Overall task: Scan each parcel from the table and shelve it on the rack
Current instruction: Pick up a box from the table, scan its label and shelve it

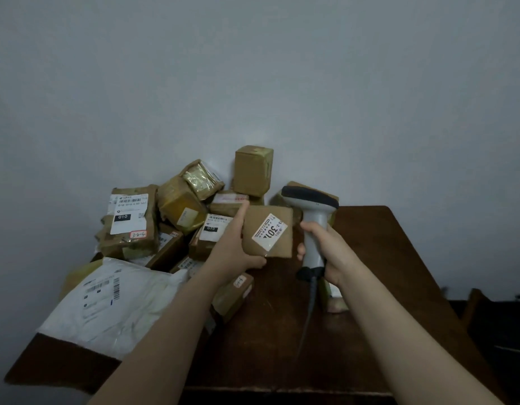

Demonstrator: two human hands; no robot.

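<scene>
My left hand (234,244) grips a small brown cardboard parcel (279,229) by its left side and lifts it above the table; its white label reading "301" faces me. My right hand (326,252) is wrapped around the handle of a grey barcode scanner (311,211), just right of the parcel. The scanner's dark head points away from me and its cable hangs down to the table. A heap of brown parcels (171,211) lies behind and left of my hands.
A dark wooden table (384,258) stands against a plain grey wall. A large white plastic mailer (112,302) lies at the front left. One box (252,171) stands upright on top of the heap. Dark furniture (492,323) is at the right.
</scene>
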